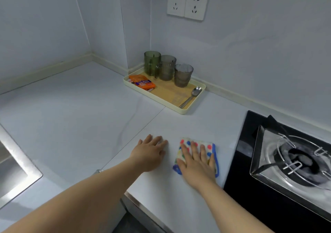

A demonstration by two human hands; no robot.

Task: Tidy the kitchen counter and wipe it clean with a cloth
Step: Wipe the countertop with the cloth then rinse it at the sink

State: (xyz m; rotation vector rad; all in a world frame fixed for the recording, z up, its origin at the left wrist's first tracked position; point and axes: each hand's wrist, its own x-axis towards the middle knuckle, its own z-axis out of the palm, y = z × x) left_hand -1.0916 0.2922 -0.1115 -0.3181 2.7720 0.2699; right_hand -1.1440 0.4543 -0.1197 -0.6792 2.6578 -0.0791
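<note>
The cloth, white with coloured dots and a blue edge, lies folded flat on the white counter, near the front edge and just beside the black gas hob to its right. The right hand lies palm down on top of it, fingers straight and slightly spread, pressing it onto the surface; the cloth's far edge and right border show beyond the fingertips. Just to the left, apart from the cloth, the left hand rests flat on the bare counter, palm down, fingers straight and close together, holding nothing. Both bare forearms reach in from the bottom of the view. Farther back, against the wall, a cream tray with a yellow base sits on the counter. Along its rear side stand three tinted cups in a row: a green cup at the left, a grey cup with a handle touching it, and a shorter grey cup at the right. An orange packet lies at the tray's left end and a metal spoon lies at the right end, bowl toward the wall. On the hob, a foil-lined burner carries a wire pot stand. A steel sink rim shows at the left edge, and a double wall socket is fixed above the tray.
</note>
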